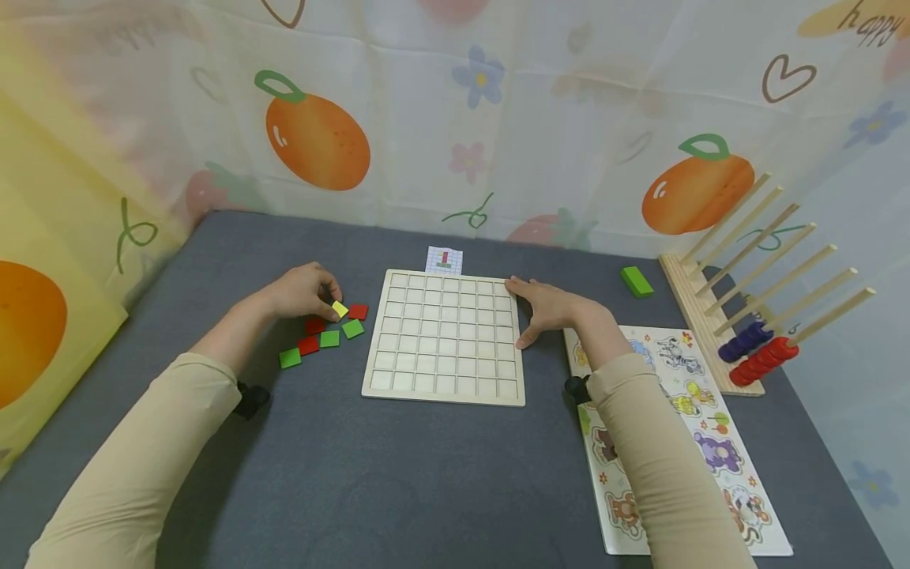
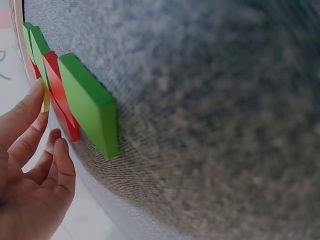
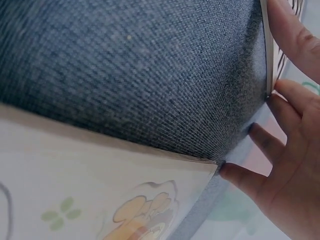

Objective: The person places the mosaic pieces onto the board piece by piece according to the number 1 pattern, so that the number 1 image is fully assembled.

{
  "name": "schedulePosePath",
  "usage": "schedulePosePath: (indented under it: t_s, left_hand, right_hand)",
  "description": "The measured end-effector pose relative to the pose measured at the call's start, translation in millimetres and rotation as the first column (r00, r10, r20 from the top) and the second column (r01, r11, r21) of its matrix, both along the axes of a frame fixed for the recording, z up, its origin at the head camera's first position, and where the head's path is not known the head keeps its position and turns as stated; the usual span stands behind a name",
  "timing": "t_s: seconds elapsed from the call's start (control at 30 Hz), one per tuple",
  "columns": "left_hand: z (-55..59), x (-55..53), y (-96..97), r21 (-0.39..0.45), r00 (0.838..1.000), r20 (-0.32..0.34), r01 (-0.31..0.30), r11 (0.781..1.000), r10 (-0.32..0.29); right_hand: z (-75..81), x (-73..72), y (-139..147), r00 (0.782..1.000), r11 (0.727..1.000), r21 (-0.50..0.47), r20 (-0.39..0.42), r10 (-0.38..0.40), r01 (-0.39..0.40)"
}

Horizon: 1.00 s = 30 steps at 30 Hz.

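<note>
My left hand (image 1: 304, 292) pinches a yellow square tile (image 1: 340, 309) between thumb and finger, left of the wooden grid board (image 1: 444, 340). Around it lie several small tiles: a red tile (image 1: 359, 312), a green tile (image 1: 329, 339) and others. The left wrist view has the yellow tile (image 2: 46, 101) at the fingertips, partly hidden, beside a large-looking green tile (image 2: 90, 102). At the board's upper right corner rests my right hand (image 1: 550, 307), fingers spread and thumb along the side. In the right wrist view, the right hand (image 3: 295, 145) touches the board's edge (image 3: 268, 55).
A small card with a printed pattern (image 1: 444, 260) lies behind the board. To the right are an animal puzzle board (image 1: 711, 466), partly under the right forearm, a peg rack (image 1: 711, 332) with blue and red rings, and a green block (image 1: 636, 281). A patterned curtain hangs behind the table.
</note>
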<state>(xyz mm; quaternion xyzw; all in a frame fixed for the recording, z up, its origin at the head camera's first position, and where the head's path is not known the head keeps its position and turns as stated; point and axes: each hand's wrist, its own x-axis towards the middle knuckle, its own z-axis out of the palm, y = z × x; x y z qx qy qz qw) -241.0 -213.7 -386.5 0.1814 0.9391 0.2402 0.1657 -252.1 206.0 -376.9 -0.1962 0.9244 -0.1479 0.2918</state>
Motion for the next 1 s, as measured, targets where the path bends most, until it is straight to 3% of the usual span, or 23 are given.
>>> schedulePosePath:
  t_s: [0.33,0.6,0.8,1.0]
  left_hand:
    - [2.7,0.2,5.2,0.031,1.000,0.029,-0.014,0.999,0.013]
    - [4.7,1.1,4.1,0.058,1.000,0.008,-0.011,0.998,0.010]
    - [6.7,-0.9,12.2,0.110,0.997,-0.050,-0.060,0.992,0.065]
    - [6.7,-2.2,27.3,0.178,0.993,-0.062,-0.090,0.980,0.103]
  right_hand:
    - [1.8,-1.0,0,1.000,1.000,0.003,0.001,-0.012,0.012]
    - [3.0,-1.0,-2,1.000,1.000,0.003,-0.006,0.001,-0.001]
    - [2.4,-0.5,-1,1.000,1.000,0.007,-0.005,-0.001,0.001]
    - [2.2,0.8,0,1.000,1.000,0.001,0.003,-0.005,0.005]
